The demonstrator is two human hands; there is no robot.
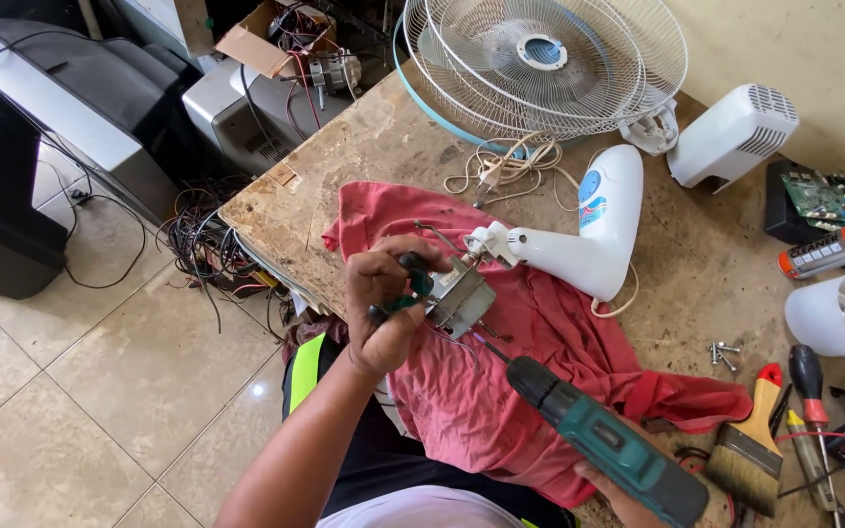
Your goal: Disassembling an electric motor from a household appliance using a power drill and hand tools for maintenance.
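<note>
Head view: a small metal fan motor (462,298) is held above a red cloth (540,381) spread over a worn wooden table (364,166). The left hand (383,298) is closed around the motor's left side, a green-and-black screwdriver handle (415,288) gripped in the same fist. A teal cordless drill (608,445) is grasped low on its body by the right hand (628,489), largely hidden at the near edge, and its bit is pointed up at the motor's underside. Just right of the motor, a white fan stand (589,235) is laid on the cloth. A wire fan guard (540,64) is seen at the far side, and a paintbrush (750,445) lies near right, beside loose screws (724,354).
</note>
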